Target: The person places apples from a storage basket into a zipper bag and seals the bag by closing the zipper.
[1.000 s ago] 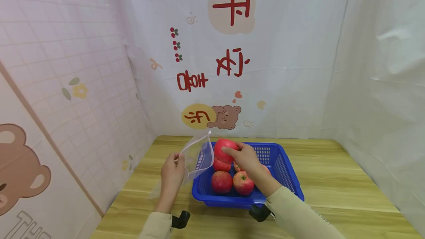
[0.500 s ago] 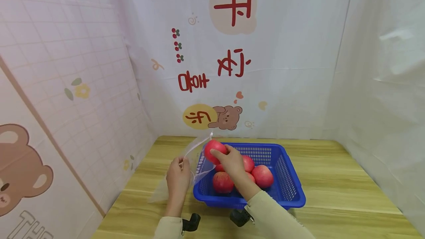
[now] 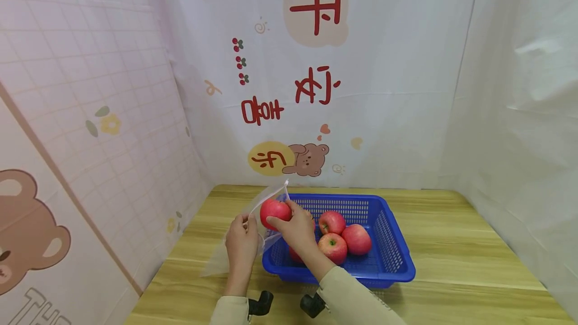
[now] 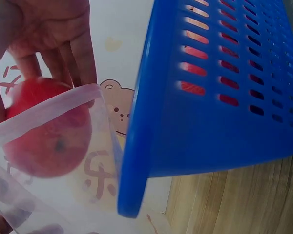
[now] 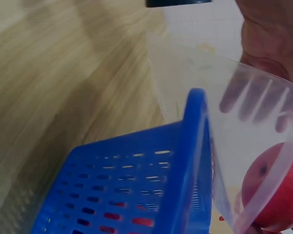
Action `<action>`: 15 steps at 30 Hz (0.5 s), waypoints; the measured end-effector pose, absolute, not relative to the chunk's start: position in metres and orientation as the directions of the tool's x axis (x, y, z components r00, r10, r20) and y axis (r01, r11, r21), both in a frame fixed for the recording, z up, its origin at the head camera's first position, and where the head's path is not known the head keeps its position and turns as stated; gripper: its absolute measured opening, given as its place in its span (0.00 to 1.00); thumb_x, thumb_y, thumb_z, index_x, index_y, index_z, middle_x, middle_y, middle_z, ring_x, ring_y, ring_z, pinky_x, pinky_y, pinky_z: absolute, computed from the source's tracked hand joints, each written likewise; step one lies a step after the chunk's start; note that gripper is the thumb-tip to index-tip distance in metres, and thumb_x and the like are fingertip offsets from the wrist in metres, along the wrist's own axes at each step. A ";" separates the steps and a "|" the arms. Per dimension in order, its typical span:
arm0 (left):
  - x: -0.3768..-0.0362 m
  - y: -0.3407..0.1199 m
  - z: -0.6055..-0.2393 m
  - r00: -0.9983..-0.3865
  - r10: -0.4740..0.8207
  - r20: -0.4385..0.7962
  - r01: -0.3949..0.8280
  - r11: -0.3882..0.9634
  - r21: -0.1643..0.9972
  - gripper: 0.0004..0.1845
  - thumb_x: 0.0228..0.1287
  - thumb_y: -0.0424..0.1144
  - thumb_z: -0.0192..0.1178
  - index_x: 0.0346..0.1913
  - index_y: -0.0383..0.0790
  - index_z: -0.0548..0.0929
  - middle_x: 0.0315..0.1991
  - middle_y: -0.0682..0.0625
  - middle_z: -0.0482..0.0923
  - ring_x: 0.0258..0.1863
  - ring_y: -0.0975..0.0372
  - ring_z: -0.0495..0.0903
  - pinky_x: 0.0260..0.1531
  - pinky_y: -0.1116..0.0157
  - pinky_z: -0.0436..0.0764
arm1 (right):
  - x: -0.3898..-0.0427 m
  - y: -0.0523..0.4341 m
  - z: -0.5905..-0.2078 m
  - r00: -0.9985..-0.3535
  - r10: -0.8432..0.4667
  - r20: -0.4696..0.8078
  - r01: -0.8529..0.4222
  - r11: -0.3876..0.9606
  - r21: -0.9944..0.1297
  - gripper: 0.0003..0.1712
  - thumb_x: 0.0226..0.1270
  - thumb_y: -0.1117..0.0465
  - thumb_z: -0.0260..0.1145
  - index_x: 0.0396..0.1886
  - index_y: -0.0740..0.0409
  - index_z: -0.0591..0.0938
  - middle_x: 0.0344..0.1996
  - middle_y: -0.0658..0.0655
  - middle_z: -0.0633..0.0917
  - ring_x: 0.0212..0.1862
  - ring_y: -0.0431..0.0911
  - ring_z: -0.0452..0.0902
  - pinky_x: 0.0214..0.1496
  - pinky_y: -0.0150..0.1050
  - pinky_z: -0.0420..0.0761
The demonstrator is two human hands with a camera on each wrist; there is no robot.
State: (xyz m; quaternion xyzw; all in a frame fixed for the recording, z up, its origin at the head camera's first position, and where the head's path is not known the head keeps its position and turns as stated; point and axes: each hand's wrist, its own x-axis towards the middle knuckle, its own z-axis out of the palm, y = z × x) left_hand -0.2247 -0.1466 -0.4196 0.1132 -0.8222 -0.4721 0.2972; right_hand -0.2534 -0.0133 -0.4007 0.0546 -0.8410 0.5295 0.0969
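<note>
A red apple [image 3: 274, 212] is held in the fingers of my right hand [image 3: 296, 228], at the mouth of a clear zip bag [image 3: 219, 261]. Through the film in the left wrist view, the lower part of that apple [image 4: 53, 146] shows inside the bag's opening. My left hand [image 3: 242, 242] pinches the near edge of the bag and keeps its mouth apart. Several more apples [image 3: 332, 248] lie in the blue plastic basket [image 3: 393, 277], some partly behind my right hand. The bag's far corner stands up beside the basket's left end.
The basket stands on a wood-grain table [image 3: 469, 245] at its middle. A white printed curtain [image 3: 397, 89] hangs behind the table and along both sides. Black wrist mounts [image 3: 312, 306] sit on both forearms near the table's front.
My right hand has carried the apple leftward and slightly down from above the basket into the bag's mouth. My left hand shifted a little right, still holding the bag.
</note>
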 end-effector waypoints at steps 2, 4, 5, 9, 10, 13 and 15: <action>-0.225 -0.147 -0.420 -0.796 -0.470 0.381 0.094 0.527 0.845 0.15 0.73 0.41 0.53 0.47 0.30 0.82 0.49 0.35 0.82 0.46 0.42 0.82 0.46 0.41 0.78 | -0.253 -0.016 -0.403 -0.971 -0.003 0.240 -0.217 0.441 -0.871 0.43 0.54 0.47 0.77 0.67 0.59 0.75 0.57 0.61 0.81 0.55 0.57 0.77 0.53 0.55 0.80; -0.225 -0.147 -0.420 -0.794 -0.474 0.380 0.093 0.522 0.848 0.15 0.73 0.40 0.53 0.46 0.30 0.83 0.48 0.35 0.82 0.46 0.43 0.83 0.45 0.42 0.78 | -0.253 -0.019 -0.404 -0.967 -0.024 0.255 -0.238 0.448 -0.862 0.43 0.54 0.48 0.77 0.67 0.61 0.75 0.57 0.61 0.81 0.55 0.57 0.78 0.53 0.55 0.81; -0.225 -0.147 -0.420 -0.792 -0.477 0.381 0.095 0.520 0.849 0.15 0.73 0.40 0.53 0.46 0.30 0.83 0.47 0.35 0.82 0.45 0.43 0.83 0.45 0.42 0.79 | -0.253 -0.020 -0.405 -0.966 -0.037 0.254 -0.243 0.453 -0.858 0.43 0.55 0.47 0.77 0.67 0.60 0.75 0.57 0.61 0.81 0.54 0.57 0.79 0.52 0.55 0.81; -0.225 -0.147 -0.419 -0.789 -0.485 0.377 0.096 0.509 0.856 0.15 0.73 0.41 0.54 0.46 0.30 0.83 0.46 0.35 0.83 0.44 0.44 0.83 0.43 0.44 0.80 | -0.252 -0.023 -0.407 -0.964 -0.079 0.254 -0.259 0.490 -0.832 0.42 0.55 0.46 0.76 0.67 0.60 0.75 0.56 0.60 0.82 0.52 0.56 0.81 0.50 0.54 0.82; -0.225 -0.147 -0.419 -0.787 -0.487 0.379 0.096 0.510 0.855 0.15 0.73 0.40 0.54 0.46 0.30 0.83 0.45 0.35 0.83 0.44 0.43 0.83 0.43 0.44 0.80 | -0.252 -0.024 -0.407 -0.965 -0.087 0.248 -0.258 0.503 -0.825 0.42 0.55 0.46 0.76 0.67 0.59 0.75 0.56 0.59 0.83 0.51 0.55 0.82 0.50 0.54 0.82; -0.224 -0.148 -0.418 -0.783 -0.491 0.382 0.093 0.515 0.852 0.15 0.73 0.40 0.54 0.46 0.29 0.82 0.45 0.35 0.83 0.44 0.43 0.83 0.43 0.44 0.80 | -0.251 -0.025 -0.408 -0.962 -0.107 0.249 -0.267 0.528 -0.806 0.41 0.54 0.46 0.77 0.66 0.58 0.76 0.55 0.59 0.83 0.50 0.55 0.82 0.49 0.53 0.83; -0.224 -0.148 -0.417 -0.780 -0.494 0.385 0.089 0.521 0.849 0.14 0.73 0.39 0.53 0.46 0.29 0.82 0.46 0.35 0.83 0.44 0.42 0.83 0.43 0.43 0.79 | -0.251 -0.026 -0.408 -0.964 -0.116 0.239 -0.263 0.539 -0.800 0.42 0.54 0.47 0.77 0.67 0.57 0.76 0.55 0.59 0.83 0.50 0.55 0.82 0.49 0.54 0.83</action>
